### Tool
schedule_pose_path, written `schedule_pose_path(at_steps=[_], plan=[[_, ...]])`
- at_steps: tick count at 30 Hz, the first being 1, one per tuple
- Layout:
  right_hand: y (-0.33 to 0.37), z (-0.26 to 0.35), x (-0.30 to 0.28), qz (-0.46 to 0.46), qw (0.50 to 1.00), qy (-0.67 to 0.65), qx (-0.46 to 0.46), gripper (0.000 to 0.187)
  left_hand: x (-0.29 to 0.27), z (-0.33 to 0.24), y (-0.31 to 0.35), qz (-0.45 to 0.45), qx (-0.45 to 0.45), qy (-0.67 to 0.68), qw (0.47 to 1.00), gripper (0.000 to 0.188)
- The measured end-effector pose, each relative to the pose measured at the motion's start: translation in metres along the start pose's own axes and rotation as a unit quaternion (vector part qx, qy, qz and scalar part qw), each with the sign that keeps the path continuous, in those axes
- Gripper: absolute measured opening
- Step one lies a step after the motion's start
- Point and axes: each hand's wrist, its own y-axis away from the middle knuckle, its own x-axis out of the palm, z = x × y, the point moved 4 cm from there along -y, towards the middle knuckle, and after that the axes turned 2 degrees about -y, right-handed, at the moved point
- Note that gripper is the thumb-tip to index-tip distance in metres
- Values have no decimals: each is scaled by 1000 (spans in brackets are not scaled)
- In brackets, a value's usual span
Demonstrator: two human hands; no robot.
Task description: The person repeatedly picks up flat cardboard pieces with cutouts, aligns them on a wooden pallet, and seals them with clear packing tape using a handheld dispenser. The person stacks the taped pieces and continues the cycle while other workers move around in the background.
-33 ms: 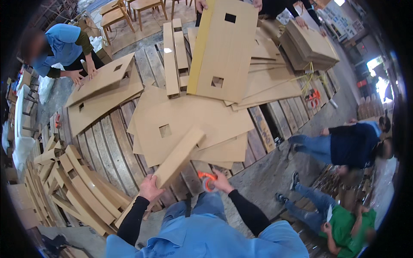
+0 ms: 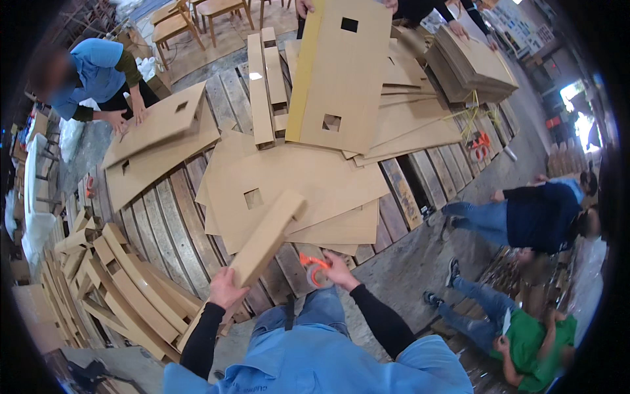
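My left hand [image 2: 227, 289] is closed round the near end of a long, narrow folded cardboard box [image 2: 266, 240]. The box slants away to the right, its far end over a flat cardboard sheet [image 2: 308, 177] with a square cut-out. In my right hand [image 2: 340, 270] is an orange tape dispenser [image 2: 312, 268], with its roll of tape on the side toward me. The dispenser is a little right of the box and apart from it.
Finished-looking narrow boxes [image 2: 134, 289] lie piled at the left on the slatted wooden platform [image 2: 177, 217]. A co-worker [image 2: 92, 75] handles sheets at the far left; another's hands hold a tall panel [image 2: 348, 72]. A second orange dispenser [image 2: 480, 146] lies at the right. Two people [image 2: 541, 220] are beyond the right edge.
The far end of the narrow box has swung slightly left and nearer. The tape dispenser in my right hand has turned and shifted slightly.
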Motion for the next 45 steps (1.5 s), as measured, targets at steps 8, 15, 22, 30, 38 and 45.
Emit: schedule_pose_path(at_steps=[8,15,22,30,38,45], plan=[[4,280,-1,39,933,-236,-268,62,-84,119,78,-190,-198,22,961,65],[-6,-1,59,-38,988,-141,41,47,-88,186,148,-293,-332,24,896,77],[8,-98,81,-21,996,-11,89,42,-99,269,238,-387,-427,-5,818,82],[-39,-54,35,34,981,191,-23,43,-148,350,252,-334,-517,-59,786,83],[-55,-22,23,-6,986,166,-11,49,-71,335,208,-220,-460,-70,857,84],[-47,-73,38,17,978,206,4,48,-32,280,209,-162,-421,-26,892,79]])
